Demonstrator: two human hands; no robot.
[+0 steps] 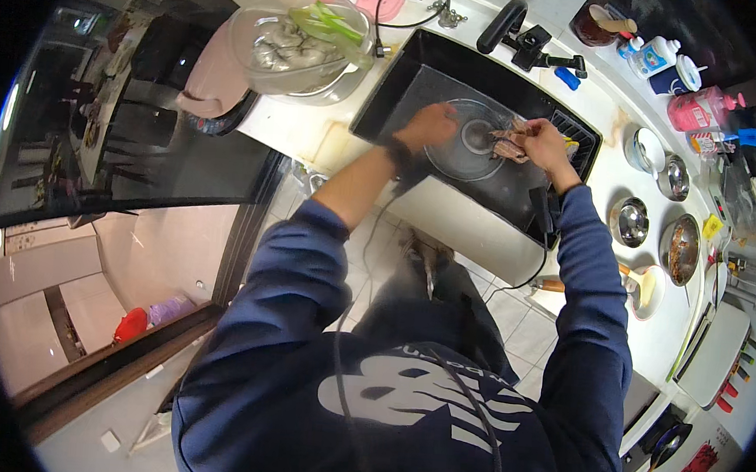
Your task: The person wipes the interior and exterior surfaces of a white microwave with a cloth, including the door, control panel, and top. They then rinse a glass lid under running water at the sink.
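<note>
A black kitchen sink (402, 73) lies before me, with a clear round bowl (465, 170) inside it. My right hand (545, 146) pinches a brownish, ragged piece of food (510, 145), perhaps meat, over the bowl's right side. Over the left side of the same bowl is my left hand (433, 127), blurred, its fingers curled; whether anything is in it is not plain. A black faucet (503, 26) stands behind the sink.
Left of the sink, a clear container (242, 55) holds greyish food and green stalks. Metal bowls (630, 222), one with chopped food (681, 247), stand on the right counter. Bottles (655, 57) line the back. A black cable (542, 264) hangs by the sink's front edge.
</note>
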